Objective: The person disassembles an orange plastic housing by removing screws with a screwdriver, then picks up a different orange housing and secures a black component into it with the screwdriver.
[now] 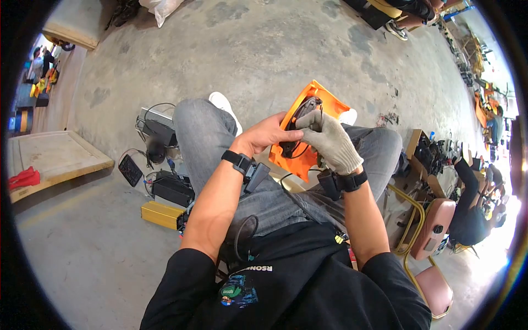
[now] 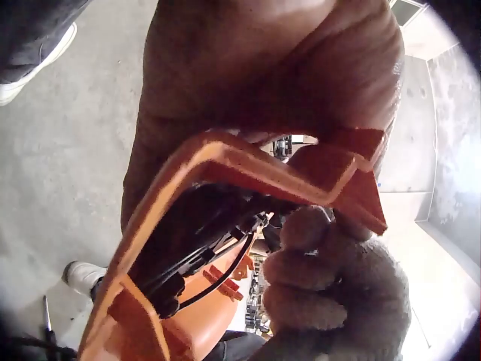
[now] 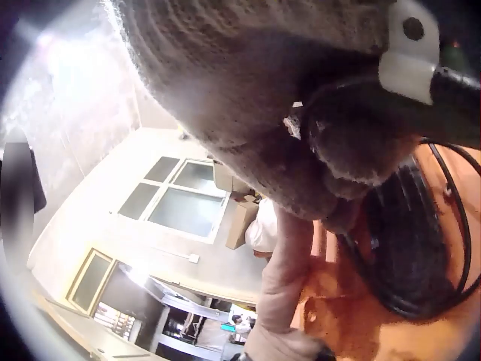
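Observation:
My bare left hand (image 1: pixel 269 133) grips the near-left edge of an orange plastic cover (image 1: pixel 333 102), its thumb stretched across the cover's hollow side. Inside the cover sits a long black part (image 3: pixel 406 226) with a thin black cable (image 3: pixel 458 218) looping around it. Over the hollow, my right hand (image 1: pixel 333 143) wears a light knitted glove, its fingers curled and pinching the cable close to the left thumb. The left wrist view shows the gloved fingers (image 2: pixel 308 278) right at the cover's rim. The fingertips partly hide the pinched stretch of cable.
The cover is held above the person's lap, between the knees. To the left on the floor are a yellow box-shaped device (image 1: pixel 162 215), a black device (image 1: pixel 171 187) and a wooden platform (image 1: pixel 60 157). A carton (image 1: pixel 421 148) of black parts and a gold-framed chair (image 1: pixel 434 228) stand right.

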Demonstrator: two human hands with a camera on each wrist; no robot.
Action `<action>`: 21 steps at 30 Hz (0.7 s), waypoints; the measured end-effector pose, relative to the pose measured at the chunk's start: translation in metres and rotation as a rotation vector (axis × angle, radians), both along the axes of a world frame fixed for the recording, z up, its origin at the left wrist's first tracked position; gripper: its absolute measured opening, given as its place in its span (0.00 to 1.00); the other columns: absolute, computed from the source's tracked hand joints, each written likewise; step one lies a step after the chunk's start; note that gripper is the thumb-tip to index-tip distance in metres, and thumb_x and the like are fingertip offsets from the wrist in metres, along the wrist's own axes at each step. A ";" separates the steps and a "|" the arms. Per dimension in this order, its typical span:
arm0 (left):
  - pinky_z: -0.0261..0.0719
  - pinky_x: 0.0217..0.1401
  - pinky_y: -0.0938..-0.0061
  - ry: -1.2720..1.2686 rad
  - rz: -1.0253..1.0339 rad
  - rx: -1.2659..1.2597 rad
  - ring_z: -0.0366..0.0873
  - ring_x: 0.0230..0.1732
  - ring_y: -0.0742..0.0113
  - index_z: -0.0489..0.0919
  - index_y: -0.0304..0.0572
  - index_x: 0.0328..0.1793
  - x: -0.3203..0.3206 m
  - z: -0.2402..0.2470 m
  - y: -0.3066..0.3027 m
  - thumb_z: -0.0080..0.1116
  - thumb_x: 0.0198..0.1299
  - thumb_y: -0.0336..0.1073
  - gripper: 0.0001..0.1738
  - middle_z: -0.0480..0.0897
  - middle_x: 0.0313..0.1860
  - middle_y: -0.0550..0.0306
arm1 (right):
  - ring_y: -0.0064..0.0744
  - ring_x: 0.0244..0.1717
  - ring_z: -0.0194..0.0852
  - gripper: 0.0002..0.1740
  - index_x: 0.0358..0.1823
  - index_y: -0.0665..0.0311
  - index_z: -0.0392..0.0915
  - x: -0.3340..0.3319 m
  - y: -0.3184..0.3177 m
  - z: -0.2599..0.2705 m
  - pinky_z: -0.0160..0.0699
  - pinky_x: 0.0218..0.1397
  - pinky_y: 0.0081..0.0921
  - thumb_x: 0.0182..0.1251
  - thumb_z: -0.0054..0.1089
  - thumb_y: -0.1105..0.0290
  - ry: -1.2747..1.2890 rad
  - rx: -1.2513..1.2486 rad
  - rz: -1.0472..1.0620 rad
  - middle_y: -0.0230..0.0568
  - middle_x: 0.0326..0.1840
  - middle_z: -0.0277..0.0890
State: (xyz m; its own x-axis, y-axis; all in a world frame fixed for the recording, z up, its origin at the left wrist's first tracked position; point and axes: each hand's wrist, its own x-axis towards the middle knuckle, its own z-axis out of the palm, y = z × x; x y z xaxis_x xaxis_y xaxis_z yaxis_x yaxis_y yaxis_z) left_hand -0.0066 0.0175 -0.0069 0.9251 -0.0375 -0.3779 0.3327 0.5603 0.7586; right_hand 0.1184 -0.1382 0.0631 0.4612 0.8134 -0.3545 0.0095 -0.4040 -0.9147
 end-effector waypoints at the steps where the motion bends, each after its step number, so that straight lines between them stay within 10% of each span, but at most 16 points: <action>1: 0.70 0.75 0.67 -0.014 -0.015 -0.005 0.75 0.68 0.66 0.68 0.38 0.79 0.000 -0.001 -0.001 0.77 0.60 0.44 0.44 0.78 0.69 0.55 | 0.23 0.40 0.80 0.12 0.45 0.71 0.81 0.001 0.000 -0.001 0.78 0.46 0.23 0.63 0.67 0.72 -0.083 0.026 0.024 0.35 0.38 0.83; 21: 0.74 0.71 0.71 0.029 0.029 0.062 0.78 0.63 0.68 0.70 0.33 0.76 -0.003 -0.008 -0.006 0.62 0.71 0.34 0.30 0.81 0.64 0.54 | 0.29 0.35 0.85 0.10 0.38 0.69 0.81 0.021 0.001 0.000 0.81 0.43 0.27 0.62 0.73 0.71 -0.463 -0.016 -0.069 0.39 0.33 0.85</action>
State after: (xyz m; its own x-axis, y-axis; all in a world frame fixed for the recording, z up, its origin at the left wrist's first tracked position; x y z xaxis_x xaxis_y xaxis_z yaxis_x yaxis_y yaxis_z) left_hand -0.0094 0.0117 -0.0152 0.9142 0.0135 -0.4051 0.3390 0.5225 0.7824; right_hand 0.1397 -0.1376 0.0634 0.6265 0.7715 -0.1107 0.3881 -0.4320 -0.8141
